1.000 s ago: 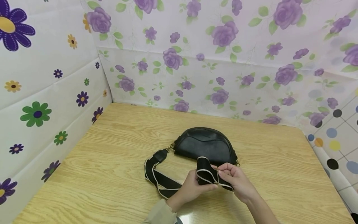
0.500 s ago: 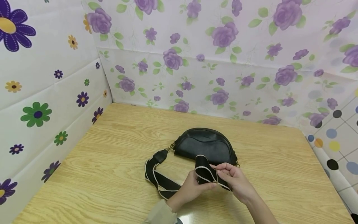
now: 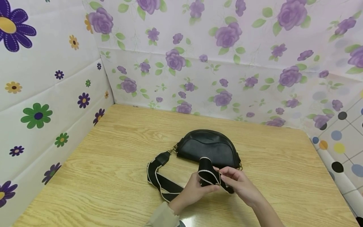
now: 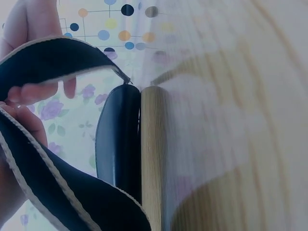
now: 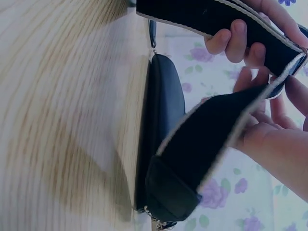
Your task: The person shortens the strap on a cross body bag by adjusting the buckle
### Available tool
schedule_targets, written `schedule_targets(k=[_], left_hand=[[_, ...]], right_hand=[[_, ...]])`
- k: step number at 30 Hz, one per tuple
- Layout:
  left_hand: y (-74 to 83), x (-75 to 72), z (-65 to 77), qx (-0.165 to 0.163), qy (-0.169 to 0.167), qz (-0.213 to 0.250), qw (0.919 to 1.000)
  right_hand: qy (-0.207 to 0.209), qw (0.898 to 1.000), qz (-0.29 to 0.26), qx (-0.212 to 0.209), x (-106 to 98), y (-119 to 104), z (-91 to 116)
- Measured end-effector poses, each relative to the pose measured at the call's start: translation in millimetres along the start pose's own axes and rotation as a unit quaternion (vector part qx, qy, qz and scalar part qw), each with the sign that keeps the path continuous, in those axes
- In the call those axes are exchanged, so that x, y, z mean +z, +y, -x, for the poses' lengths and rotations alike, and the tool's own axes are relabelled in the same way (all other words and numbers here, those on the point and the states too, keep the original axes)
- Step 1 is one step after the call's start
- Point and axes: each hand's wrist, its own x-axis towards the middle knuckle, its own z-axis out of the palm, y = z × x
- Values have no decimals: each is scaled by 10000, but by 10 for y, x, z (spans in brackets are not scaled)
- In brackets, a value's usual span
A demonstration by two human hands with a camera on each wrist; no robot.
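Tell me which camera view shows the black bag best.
The head view: there the black bag shows nearly its whole curved front, with only some of its lower edge hidden. Both wrist views show it narrow, almost edge-on, and partly covered by the strap.

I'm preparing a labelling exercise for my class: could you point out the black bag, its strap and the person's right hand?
Black bag (image 3: 207, 149): head view, on the middle of its front face.
Strap (image 5: 214, 130): right wrist view, on its flat black band.
Right hand (image 3: 240, 183): head view, on the back of the hand.
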Motion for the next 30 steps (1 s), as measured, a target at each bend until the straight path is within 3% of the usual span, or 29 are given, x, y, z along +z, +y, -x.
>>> schedule_targets(k=[7, 15, 24, 27, 30], left_hand=[[-3, 5, -7, 152, 14, -49, 9999], [-27, -4, -11, 339, 66, -24, 9994], [-20, -29, 11, -58, 17, 114, 9999], [-23, -27, 8, 10, 39, 75, 10000], [-29, -22, 1, 158, 76, -49, 9998]], right_hand=[[-309, 9994, -149, 20, -47, 6, 15], [-479, 9983, 259, -204, -99, 26, 20], [-751, 9931, 256, -862, -157, 55, 46], [-689, 9913, 339, -1065, -163, 55, 59], [-402, 9930, 538, -968, -171, 53, 74]])
